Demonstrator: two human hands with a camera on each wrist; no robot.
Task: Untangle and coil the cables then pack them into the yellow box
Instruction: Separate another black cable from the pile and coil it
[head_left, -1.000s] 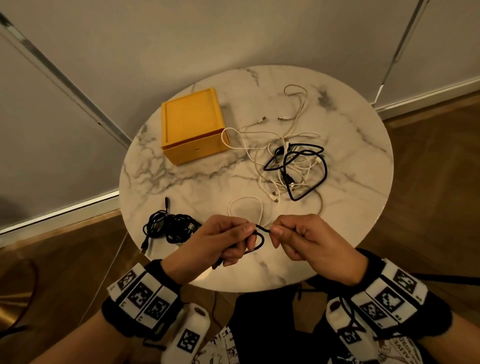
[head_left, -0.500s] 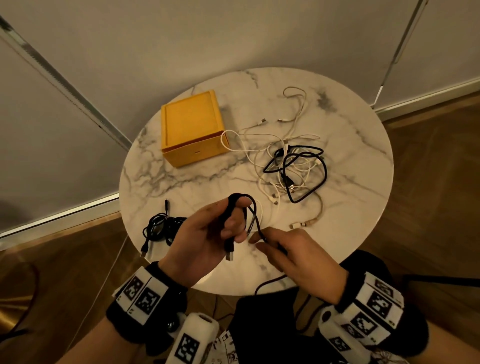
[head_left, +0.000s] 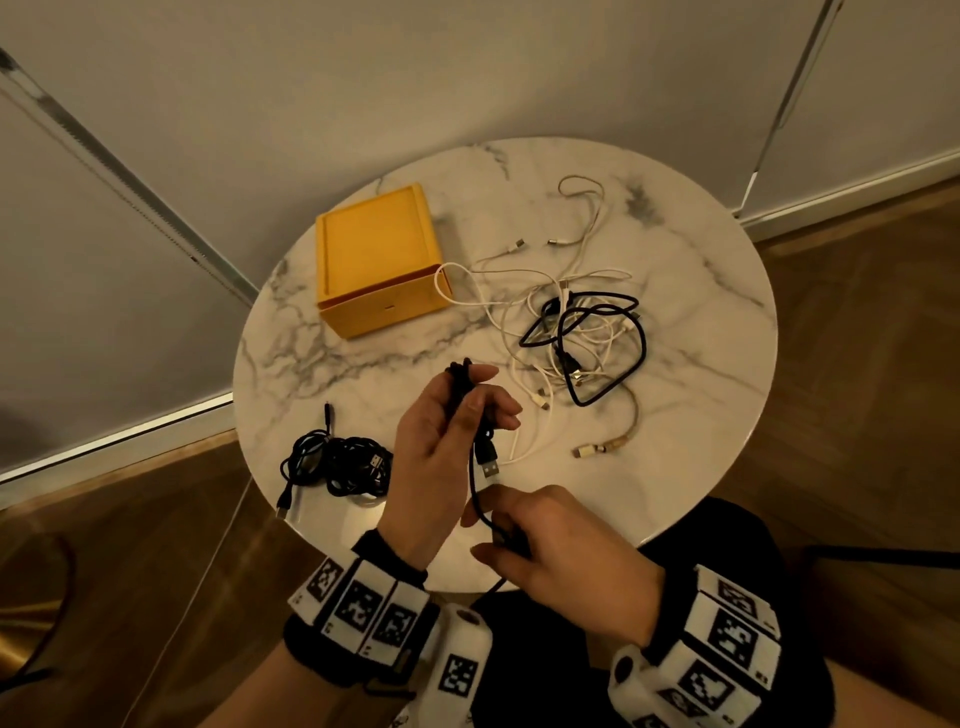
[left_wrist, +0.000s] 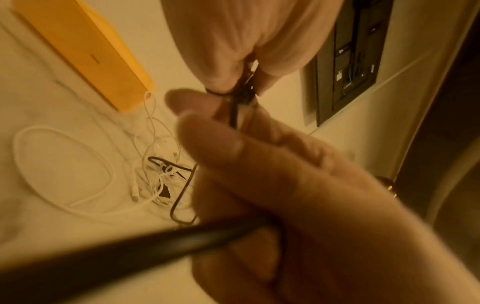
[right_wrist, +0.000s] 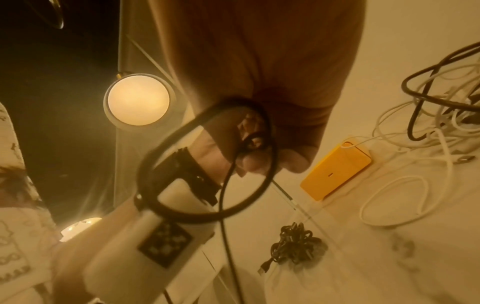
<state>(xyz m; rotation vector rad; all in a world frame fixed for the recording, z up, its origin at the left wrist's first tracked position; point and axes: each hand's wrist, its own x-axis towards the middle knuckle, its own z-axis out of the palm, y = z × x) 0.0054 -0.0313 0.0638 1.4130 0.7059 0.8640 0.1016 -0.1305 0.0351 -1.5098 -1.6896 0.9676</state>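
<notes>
Head view shows the left hand (head_left: 447, 447) clenched around black cable (head_left: 475, 483) loops, right hand (head_left: 561, 551) pinching its tail; slack could snag, undoing the coil.

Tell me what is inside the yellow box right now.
That cannot be seen: the yellow box sits closed on the table, lid on. Only a white cable loops against its near right corner, outside it.

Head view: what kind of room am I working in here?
Probably a room in a home, not a workshop: a small round marble-topped side table stands against a plain wall with a baseboard, on a wood parquet floor. The right wrist view shows warm globe lamps.
</notes>
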